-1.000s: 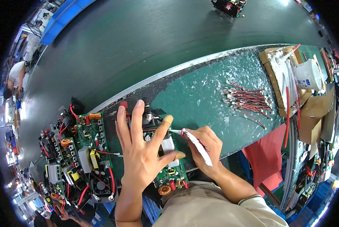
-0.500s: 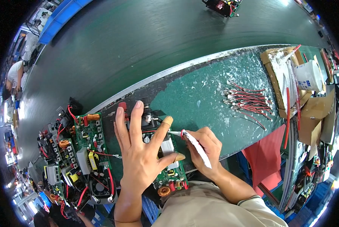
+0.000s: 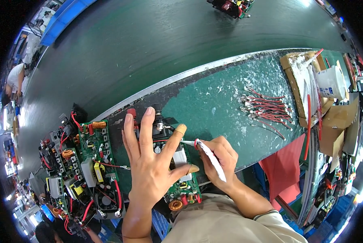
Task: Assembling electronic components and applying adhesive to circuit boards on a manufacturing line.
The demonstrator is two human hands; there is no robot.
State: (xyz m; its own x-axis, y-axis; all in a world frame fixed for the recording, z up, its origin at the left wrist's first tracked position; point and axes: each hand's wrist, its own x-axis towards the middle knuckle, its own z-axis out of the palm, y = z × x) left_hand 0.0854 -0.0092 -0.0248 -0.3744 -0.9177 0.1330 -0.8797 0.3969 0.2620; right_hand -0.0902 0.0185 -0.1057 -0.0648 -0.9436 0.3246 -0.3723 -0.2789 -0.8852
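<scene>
My left hand (image 3: pixel 152 164) is spread with its fingers apart over a green circuit board (image 3: pixel 183 189), partly hiding it. Tan finger covers sit on its index finger and thumb. Closed in my right hand (image 3: pixel 223 158) is a white squeeze bag (image 3: pixel 211 157) with a pale conical nozzle and a red band at its neck. The nozzle tip points left and lies close to the board, near my left index finger; whether it touches cannot be made out. Beyond my fingers, a black part with metal terminals (image 3: pixel 162 126) and a red terminal stands at the board's far end.
Several circuit-board assemblies (image 3: pixel 95 152) with red cables crowd the left. Red-and-black wires (image 3: pixel 266 108) lie on the green bench (image 3: pixel 214 93). Cardboard boxes (image 3: pixel 338 119) and a white bucket (image 3: pixel 330 82) are at right. Across the far belt sits another assembly (image 3: pixel 231 7).
The assembly on the far belt has shifted slightly left. Both my hands and the squeeze bag stay almost where they were.
</scene>
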